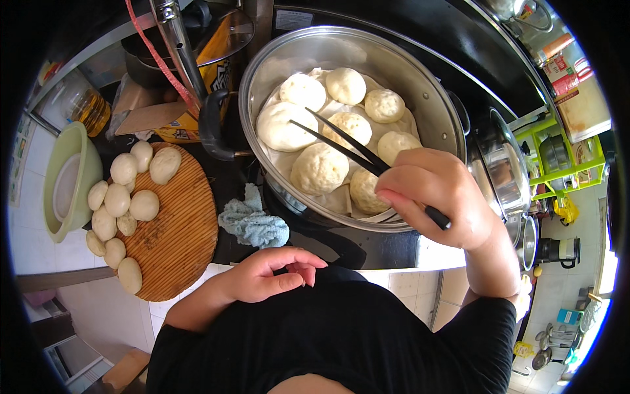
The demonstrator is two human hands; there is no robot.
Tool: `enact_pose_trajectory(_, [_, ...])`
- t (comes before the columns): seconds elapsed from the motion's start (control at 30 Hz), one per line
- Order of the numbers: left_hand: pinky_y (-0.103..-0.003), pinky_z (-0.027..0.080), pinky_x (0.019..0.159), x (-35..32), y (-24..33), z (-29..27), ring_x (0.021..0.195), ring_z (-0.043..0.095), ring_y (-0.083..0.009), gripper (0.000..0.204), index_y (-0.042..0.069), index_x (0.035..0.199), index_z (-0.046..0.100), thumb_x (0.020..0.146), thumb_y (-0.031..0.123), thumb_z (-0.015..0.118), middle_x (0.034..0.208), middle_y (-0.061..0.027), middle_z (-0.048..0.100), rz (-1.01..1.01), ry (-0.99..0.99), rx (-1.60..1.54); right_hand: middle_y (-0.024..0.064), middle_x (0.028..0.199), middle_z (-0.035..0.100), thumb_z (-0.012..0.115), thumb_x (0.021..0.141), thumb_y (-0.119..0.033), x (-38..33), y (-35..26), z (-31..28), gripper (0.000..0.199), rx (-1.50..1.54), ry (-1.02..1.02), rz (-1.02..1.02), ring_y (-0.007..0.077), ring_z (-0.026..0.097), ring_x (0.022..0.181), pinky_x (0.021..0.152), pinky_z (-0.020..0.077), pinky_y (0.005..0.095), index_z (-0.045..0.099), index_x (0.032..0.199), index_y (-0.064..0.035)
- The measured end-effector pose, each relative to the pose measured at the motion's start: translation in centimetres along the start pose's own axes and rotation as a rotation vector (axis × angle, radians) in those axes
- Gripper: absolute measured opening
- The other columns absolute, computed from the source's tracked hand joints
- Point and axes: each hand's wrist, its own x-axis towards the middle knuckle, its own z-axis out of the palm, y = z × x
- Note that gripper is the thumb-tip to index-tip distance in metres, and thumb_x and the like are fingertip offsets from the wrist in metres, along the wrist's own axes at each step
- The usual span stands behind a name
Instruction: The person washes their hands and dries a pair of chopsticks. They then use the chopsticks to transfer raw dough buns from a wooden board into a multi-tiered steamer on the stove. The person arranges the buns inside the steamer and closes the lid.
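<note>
Right hand is clamped on a pair of black chopsticks, fingers curled tight round the upper ends, held over the near-right rim of the steamer pot. Chopstick tips reach up-left w/ a slight gap between them, the ends lying over a big white steamed bun and just beside a smaller one; can't tell if they touch either.

Left hand holds nothing: fingers loosely bent, thumb out, resting against the person's black shirt at the tabletop edge.

Inside the pot approx. eight cooked buns sit on a white liner cloth, packed close, some touching. The pot stands on a dark stove top.

Left of the pot: a crumpled light-blue rag on the dark surface, near the left hand. Further left, a round wooden board w/ raw dough balls clustered along its left edge, several hanging over the rim. Beyond that, a pale green bowl.

Right of the pot: a steel lid and, further out, a green rack w/ kitchen bits.
</note>
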Motion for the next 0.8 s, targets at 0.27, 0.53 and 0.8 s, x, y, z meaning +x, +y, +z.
enact_pose_trajectory(0.27, [-0.025,0.043,0.077,-0.5,-0.2,-0.2,0.086,0.053,-0.0121,0.030,0.001,0.116,0.049,0.088,0.011,0.051,0.092,-0.0061,0.056,0.003,0.012,-0.006,0.0125,0.065,0.054,0.059,0.069,0.004,1.5,-0.3,-0.4,0.008,-0.009,-0.011,0.002,0.0273,0.053,0.055,0.049,0.0400,0.0342,0.056,0.077,0.0020])
enact_pose_trajectory(0.53, [-0.027,0.043,0.080,-0.7,-0.4,-0.5,0.087,0.052,-0.0128,0.034,-0.001,0.118,0.047,0.088,0.016,0.050,0.094,-0.0066,0.055,-0.016,0.002,-0.015,0.0110,0.064,0.054,0.052,0.073,0.000,-0.1,-0.9,-2.4,0.005,0.051,0.077,0.220,0.0195,0.051,0.053,0.048,0.0383,0.0281,0.055,0.073,0.0039])
enact_pose_trajectory(0.8, [-0.026,0.043,0.080,-0.3,-0.4,-0.5,0.086,0.052,-0.0126,0.033,-0.001,0.117,0.047,0.088,0.015,0.050,0.093,-0.0063,0.055,-0.008,-0.011,-0.019,0.0122,0.065,0.054,0.056,0.073,0.007,-0.9,0.5,-0.9,0.005,0.163,0.094,0.178,0.0242,0.052,0.055,0.049,0.0390,0.0305,0.057,0.077,0.0051])
